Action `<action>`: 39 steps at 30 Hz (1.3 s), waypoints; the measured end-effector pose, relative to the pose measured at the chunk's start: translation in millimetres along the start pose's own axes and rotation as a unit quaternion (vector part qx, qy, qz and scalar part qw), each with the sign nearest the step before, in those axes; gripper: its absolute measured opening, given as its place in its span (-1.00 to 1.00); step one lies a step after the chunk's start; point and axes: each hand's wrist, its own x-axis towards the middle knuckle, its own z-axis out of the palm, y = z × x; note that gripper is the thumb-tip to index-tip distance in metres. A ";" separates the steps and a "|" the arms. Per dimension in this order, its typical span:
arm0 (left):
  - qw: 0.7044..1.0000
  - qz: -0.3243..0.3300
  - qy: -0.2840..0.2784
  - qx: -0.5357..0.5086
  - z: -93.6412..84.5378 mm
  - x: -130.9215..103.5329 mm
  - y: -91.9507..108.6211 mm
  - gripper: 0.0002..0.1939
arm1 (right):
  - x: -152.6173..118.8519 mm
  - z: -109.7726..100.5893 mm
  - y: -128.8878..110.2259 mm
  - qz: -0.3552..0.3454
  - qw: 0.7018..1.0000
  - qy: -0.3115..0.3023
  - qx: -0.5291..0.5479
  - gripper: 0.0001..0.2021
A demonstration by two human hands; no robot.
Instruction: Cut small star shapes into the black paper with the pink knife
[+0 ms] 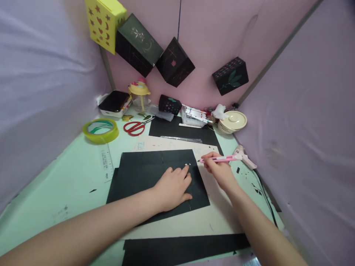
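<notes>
A black sheet (144,173) lies on a pale board (222,214), with small light cut-outs near its upper right corner. Spread flat on this sheet, my left hand (173,186) has its index fingertip beside the cut-outs and holds nothing. Just right of the sheet's edge, my right hand (219,170) grips a pink pen-like tool (222,159), its tip pointing left towards the sheet.
Yellow tape roll (115,133), red scissors (134,128), clear ruler (107,160) and black scraps lie left and behind. White markers (195,114), a lidded bowl (233,122) and a glue gun (244,157) stand at the back and right. Black boxes (176,62) hang above.
</notes>
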 end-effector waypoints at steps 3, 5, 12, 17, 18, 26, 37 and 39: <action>0.999 0.007 0.034 0.017 9.2 -1.5 -0.6 -0.37 | -11.8 24.1 9.0 -0.017 0.998 0.046 -0.028 -0.95; 0.999 0.010 0.049 0.019 13.3 -2.1 -1.6 -0.36 | -16.1 35.1 14.6 -0.061 0.995 0.068 -0.047 -0.94; 0.998 0.007 0.057 0.003 15.9 -0.5 -2.8 -0.36 | -22.5 40.8 23.1 -0.132 0.985 0.055 -0.096 -0.86; 0.998 0.003 0.056 -0.008 15.7 -1.3 -0.8 -0.38 | -23.9 42.4 26.3 -0.155 0.976 0.070 -0.138 -0.87; 0.998 0.002 0.055 -0.010 15.9 -1.6 -0.4 -0.38 | -23.7 42.9 26.4 -0.158 0.974 0.070 -0.146 -0.87; 0.998 -0.001 0.055 -0.026 16.7 -1.4 -1.1 -0.39 | -25.7 46.1 22.6 -0.176 0.964 0.074 -0.187 -0.87; 0.998 -0.009 0.032 -0.054 11.7 0.5 -2.1 -0.45 | -28.9 45.4 29.0 -0.255 0.934 0.020 -0.251 -0.89; 0.998 -0.013 0.033 -0.061 12.3 1.1 -2.6 -0.49 | -28.4 45.4 29.3 -0.274 0.924 0.014 -0.266 -0.89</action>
